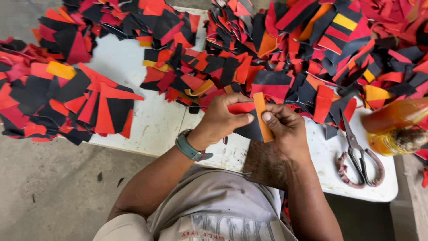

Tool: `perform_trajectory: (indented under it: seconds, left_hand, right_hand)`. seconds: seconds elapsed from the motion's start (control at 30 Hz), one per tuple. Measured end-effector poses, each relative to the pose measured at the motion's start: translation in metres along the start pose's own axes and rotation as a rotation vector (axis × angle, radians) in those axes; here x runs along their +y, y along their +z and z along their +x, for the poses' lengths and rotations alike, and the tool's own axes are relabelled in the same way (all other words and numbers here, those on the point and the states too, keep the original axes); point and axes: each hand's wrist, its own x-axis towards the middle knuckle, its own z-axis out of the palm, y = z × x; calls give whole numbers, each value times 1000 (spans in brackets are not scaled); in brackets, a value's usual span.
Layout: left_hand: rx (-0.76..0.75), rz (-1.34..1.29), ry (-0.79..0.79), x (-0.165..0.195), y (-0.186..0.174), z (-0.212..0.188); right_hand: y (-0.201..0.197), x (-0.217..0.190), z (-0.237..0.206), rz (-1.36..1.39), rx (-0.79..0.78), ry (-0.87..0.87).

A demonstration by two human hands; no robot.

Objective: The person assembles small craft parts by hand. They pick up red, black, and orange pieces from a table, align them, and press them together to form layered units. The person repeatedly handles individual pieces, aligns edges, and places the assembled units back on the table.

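Head view, hands: both hands are meeting near the centre of the picture, just above the near edge of the white tabletop (156, 125).
Left hand: the left hand (220, 118) is curling its fingers shut over a red and black fabric piece (249, 127), with the thumb lying along the red top edge; a green wristwatch (191, 148) is sitting on the wrist at about 7 o'clock from the hand.
Right hand: the right hand (285, 129) is pinching an orange strip (262, 117), its grip closed, the thumb pressing on the strip's lower half and the fingers hidden behind it.
Orange strip: it is standing nearly upright between the two hands, lying against the right edge of the red and black fabric piece.
Scissors: a pair of scissors (359, 156) with wrapped handles is lying on the tabletop at 3 o'clock from the right hand, blades pointing to 12 o'clock, untouched.
Bottle: an amber bottle (394, 125) is lying on its side just beyond the scissors, at about 2 o'clock from them.
Scrap heap: a pile of fabric scraps (312, 49) in red, black and orange is filling the far side of the tabletop from 10 to 2 o'clock, with a second spread (58, 98) hanging over the left edge at 9 o'clock.
Floor: grey concrete floor (58, 192) is showing at 7 o'clock below the tabletop.
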Motion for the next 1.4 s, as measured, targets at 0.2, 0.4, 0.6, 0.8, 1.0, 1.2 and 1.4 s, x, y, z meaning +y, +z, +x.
perform_trajectory:
  seconds: [0.2,0.4,0.6,0.8,1.0,1.2,1.4]
  left_hand:
    - [21,30,-111,-1,0,0]
    - [137,483,128,-12,12,-1]
    - [34,270,-120,-18,11,6]
    - [-24,384,-134,-46,26,17]
    - [-336,622,47,-96,43,46]
    - [-383,989,183,-88,52,49]
    - [-533,1147,134,-67,66,6]
  right_hand:
    - [-2,-2,-5,-105,-22,-33]
    - [8,18,-17,-497,147,-149]
    - [-5,15,-7,-365,74,-161]
    - [-7,19,-26,-807,241,-292]
    - [-67,-3,-37,-1022,132,-30]
    - [-67,-6,-73,-1332,-3,-165]
    - [-56,10,-87,-1610,-61,-245]
